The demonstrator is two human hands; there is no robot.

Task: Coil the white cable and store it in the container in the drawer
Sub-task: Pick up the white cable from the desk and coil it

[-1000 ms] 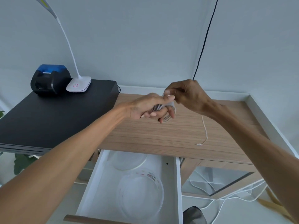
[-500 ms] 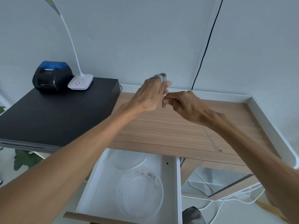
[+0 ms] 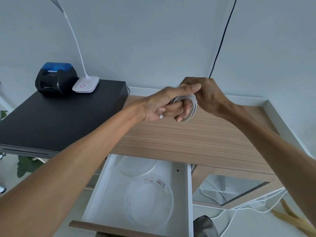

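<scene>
The white cable (image 3: 192, 108) is wound in several loops around the fingers of my left hand (image 3: 164, 103), held above the wooden desk top (image 3: 196, 142). One small white end sticks out under that palm. My right hand (image 3: 207, 94) is closed on the far side of the coil, touching my left fingertips. Below, the white drawer (image 3: 189, 194) stands pulled out. A clear round container (image 3: 148, 199) with a small printed pattern sits in its front half, and a clear round lid (image 3: 136, 165) lies behind it.
A black box-shaped unit (image 3: 59, 120) at left carries a black and blue device (image 3: 55, 77) and a white desk lamp (image 3: 86, 84). A black cord (image 3: 220, 40) runs down the wall corner. White cables (image 3: 239, 206) lie on the floor under the desk at right.
The loose tail that hung to the desk top is gone from view, gathered into the coil. My left hand has turned palm-down again, and my right hand has moved up behind the loops.
</scene>
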